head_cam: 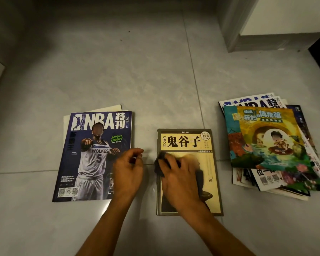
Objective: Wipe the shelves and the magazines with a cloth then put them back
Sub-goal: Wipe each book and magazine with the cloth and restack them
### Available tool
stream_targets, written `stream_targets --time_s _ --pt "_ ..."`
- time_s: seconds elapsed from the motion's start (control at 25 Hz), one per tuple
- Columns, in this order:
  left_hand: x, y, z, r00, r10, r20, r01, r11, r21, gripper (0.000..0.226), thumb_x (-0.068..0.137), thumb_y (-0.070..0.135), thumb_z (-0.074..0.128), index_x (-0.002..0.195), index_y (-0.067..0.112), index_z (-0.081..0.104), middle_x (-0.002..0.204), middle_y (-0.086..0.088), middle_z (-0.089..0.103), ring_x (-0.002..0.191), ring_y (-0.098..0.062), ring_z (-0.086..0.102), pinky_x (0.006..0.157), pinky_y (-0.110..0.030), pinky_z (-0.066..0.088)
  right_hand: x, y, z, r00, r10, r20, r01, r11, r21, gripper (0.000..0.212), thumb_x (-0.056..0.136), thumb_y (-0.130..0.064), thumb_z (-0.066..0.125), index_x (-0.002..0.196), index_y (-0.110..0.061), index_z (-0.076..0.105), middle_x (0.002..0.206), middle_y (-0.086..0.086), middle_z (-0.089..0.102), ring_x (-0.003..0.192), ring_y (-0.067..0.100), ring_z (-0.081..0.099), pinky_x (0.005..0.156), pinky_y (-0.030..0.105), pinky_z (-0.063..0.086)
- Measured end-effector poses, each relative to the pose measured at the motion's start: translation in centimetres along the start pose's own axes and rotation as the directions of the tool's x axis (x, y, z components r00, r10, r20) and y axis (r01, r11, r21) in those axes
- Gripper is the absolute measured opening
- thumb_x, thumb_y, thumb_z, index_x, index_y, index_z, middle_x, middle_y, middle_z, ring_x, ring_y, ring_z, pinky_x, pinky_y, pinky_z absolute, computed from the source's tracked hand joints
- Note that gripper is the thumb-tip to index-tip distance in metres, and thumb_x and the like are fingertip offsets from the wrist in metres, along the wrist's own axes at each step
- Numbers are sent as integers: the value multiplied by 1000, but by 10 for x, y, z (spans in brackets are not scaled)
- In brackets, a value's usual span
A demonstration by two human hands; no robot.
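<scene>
Dark, crumpled cloth sits bunched under the fingers of the right hand, which curl over it and press it onto the yellow, dark-bordered book with large black Chinese characters. The cloth pokes out past the fingertips toward the book's left edge, around the middle of the cover. The book lies flat on the grey tiled floor, straight in front of the person.

Just left of it, the left hand hovers with fingers loosely curled and thumb near the forefinger; something small and pale shows between them, but whether they pinch anything cannot be told. This hand overlaps the right edge of a blue NBA magazine with a basketball player in a white Wolves jersey, which lies on another white magazine peeking out beneath.

Well apart, toward the floor's right side, is a loose stack of colourful magazines topped by a cartoon cover. Behind it rises a white cabinet base.
</scene>
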State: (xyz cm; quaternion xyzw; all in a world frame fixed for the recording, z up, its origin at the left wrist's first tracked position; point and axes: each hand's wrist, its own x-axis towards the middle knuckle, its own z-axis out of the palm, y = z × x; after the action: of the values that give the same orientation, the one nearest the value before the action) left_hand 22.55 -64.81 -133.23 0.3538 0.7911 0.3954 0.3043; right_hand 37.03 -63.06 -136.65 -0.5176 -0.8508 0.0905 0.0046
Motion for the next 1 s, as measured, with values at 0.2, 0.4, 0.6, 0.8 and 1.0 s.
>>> stream_targets --time_s 0.2,0.4,0.6,0.8,1.0 --pt "0 7 -6 1000 23 9 -23 1000 -6 20 93 10 56 107 21 65 102 11 62 89 8 56 71 -2 40 85 9 -18 998 35 -53 -32 998 46 49 85 -23 66 132 -21 53 137 4 41 120 32 40 96 44 36" --pt "16 12 -10 999 48 -20 -49 999 -16 20 94 11 56 108 21 65 100 14 60 87 12 53 71 -3 41 0 -9 -14 992 41 118 -47 998 51 79 48 -29 91 122 -21 63 125 10 56 109 40 54 90 56 45" --pt "17 0 -7 999 42 -13 -42 999 -11 21 94 12 55 111 19 66 105 10 62 91 8 55 75 -4 42 6 -10 -11 997 29 78 -27 999 -17 78 44 -25 92 116 -18 65 120 11 58 103 40 57 86 57 48" --pt "13 -3 -20 1000 15 13 -15 1000 -4 22 94 12 54 111 21 65 105 12 62 90 11 54 74 -3 41 85 1 -27 998 39 -54 -39 999 -9 47 88 -21 62 133 -18 50 138 6 37 121 32 38 100 43 36" --pt "23 3 -17 1000 5 29 -4 1000 -26 20 94 14 55 109 22 65 102 12 61 90 4 55 78 -10 43 -10 -10 -16 997 -9 70 11 1000 -28 66 74 -26 77 134 -22 50 139 7 42 123 36 40 103 53 35"
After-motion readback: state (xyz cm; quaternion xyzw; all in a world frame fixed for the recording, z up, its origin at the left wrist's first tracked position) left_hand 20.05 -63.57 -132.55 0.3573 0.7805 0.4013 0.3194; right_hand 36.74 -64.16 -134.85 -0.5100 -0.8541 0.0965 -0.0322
